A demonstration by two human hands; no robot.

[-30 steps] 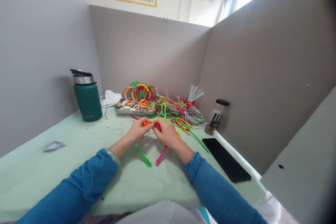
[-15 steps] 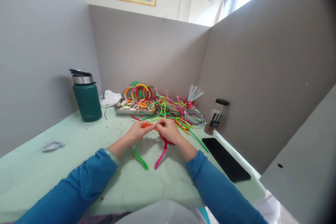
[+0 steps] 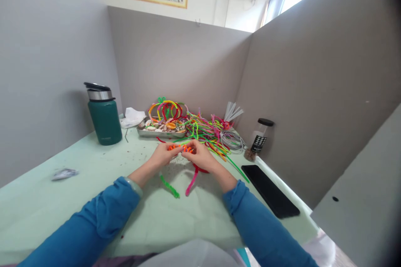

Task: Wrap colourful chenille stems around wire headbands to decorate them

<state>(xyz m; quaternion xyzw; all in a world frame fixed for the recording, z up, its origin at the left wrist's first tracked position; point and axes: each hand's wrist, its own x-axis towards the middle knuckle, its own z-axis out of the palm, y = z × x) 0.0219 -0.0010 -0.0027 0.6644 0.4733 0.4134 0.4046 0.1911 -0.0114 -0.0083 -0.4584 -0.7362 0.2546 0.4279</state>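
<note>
Both hands hold a headband wrapped in fuzzy pipe cleaners, low over the table's middle. Its orange top (image 3: 188,149) shows between my fingertips; a green end (image 3: 170,187) and a pink end (image 3: 191,183) with red above it hang toward me. My left hand (image 3: 162,155) pinches the orange part from the left. On the other side my right hand (image 3: 202,156) has thumb and fingers closed on the orange pipe cleaner, close to the left fingertips. My palms hide the headband's sides.
Behind my hands are a metal tray (image 3: 161,134) of small pieces, colourful finished hoops (image 3: 171,108) and a heap of pipe cleaners (image 3: 203,127). Coiled grey wire (image 3: 233,142), a clear jar (image 3: 258,139) and a black phone (image 3: 270,191) lie right. A green bottle (image 3: 105,121) stands left.
My right fingers have shifted along the orange part and now show more of it between the hands. The headband's green and pink ends have risen slightly. My left hand stays nearly in place.
</note>
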